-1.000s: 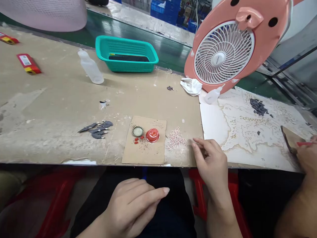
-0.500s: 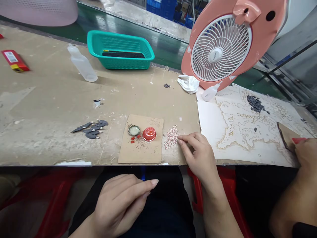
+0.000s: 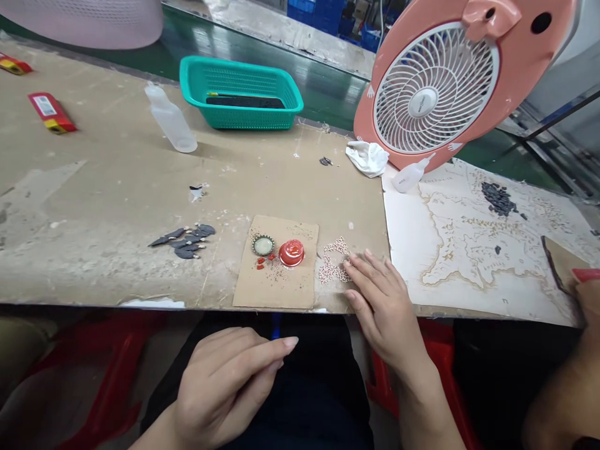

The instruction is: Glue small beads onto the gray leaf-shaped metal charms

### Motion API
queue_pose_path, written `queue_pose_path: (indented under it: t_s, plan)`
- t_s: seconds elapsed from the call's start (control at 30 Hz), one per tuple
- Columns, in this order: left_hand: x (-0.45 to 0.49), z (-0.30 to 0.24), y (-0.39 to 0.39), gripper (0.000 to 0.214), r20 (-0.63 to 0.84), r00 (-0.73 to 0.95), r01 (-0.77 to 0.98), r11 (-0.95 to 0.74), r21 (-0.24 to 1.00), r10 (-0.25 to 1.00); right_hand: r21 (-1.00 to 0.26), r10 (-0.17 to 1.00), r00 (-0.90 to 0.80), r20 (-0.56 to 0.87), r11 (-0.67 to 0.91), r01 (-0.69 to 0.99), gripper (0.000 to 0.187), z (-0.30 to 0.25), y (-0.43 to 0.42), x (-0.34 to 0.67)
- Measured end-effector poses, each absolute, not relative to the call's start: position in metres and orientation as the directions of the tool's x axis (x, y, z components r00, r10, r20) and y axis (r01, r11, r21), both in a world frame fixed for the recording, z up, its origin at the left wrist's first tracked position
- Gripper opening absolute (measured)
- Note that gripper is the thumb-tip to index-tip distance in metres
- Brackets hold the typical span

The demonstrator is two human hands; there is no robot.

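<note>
My right hand [image 3: 382, 300] lies palm down with its fingers stretched over the edge of a spread of tiny pale pinkish beads [image 3: 334, 265]. Left of the beads is a cardboard piece [image 3: 276, 290], bearing a small red dish [image 3: 291, 252], a bottle cap [image 3: 263, 245] with pale contents, and a few red bits [image 3: 260, 263]. Below the table edge, above my lap, my left hand [image 3: 229, 381] is closed with thumb and forefinger pressed together; whatever may be between them is hidden. Several dark leaf-shaped pieces [image 3: 187, 240] with pale tips lie farther left.
At the back stand a green basket [image 3: 244, 115], a squeeze bottle [image 3: 172, 122] and a pink fan [image 3: 365, 119]. A white cloth [image 3: 367, 159] and a small bottle [image 3: 412, 175] lie by the fan. Another person's hand [image 3: 589, 297] is at the right, beside a map sheet [image 3: 407, 244].
My right hand has gone from a pinch at the beads' right edge to flat, spread fingers over them. The bead patch has spread out. My left hand keeps its pinch; the view has shifted slightly.
</note>
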State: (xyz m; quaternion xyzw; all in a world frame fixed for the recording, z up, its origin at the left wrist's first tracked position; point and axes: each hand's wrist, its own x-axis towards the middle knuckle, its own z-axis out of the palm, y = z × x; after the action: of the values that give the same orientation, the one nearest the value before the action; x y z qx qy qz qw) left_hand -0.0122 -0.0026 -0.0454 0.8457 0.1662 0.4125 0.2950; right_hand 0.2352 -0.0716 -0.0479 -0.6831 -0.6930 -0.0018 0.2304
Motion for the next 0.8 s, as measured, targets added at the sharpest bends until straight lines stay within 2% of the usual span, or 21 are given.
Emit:
queue_pose_path:
  t_s: [0.13, 0.27, 0.57, 0.8]
  plan:
    - [-0.012, -0.047, -0.001, 0.023, 0.604, 0.605, 0.031, -0.774, 0.633, 0.518, -0.404, 0.880, 0.217, 0.421, -0.032, 0.914, 0.019, -0.045, -0.087, 0.238]
    - [-0.010, -0.047, -0.001, 0.022, 0.607, 0.612, 0.018, -0.776, 0.631, 0.507, -0.421, 0.880, 0.285, 0.380, -0.110, 0.901, 0.010, -0.042, -0.090, 0.235]
    - [-0.007, -0.047, -0.004, 0.025, 0.593, 0.617, 0.023, -0.765, 0.643, 0.517, -0.446, 0.910, 0.267, 0.318, -0.105, 0.889, 0.011, -0.036, -0.080, 0.225]
    - [-0.008, -0.049, -0.007, 0.028, 0.591, 0.624, 0.006, -0.759, 0.651, 0.512, -0.384, 0.928, 0.208, 0.308, -0.079, 0.920, 0.015, -0.036, -0.074, 0.226]
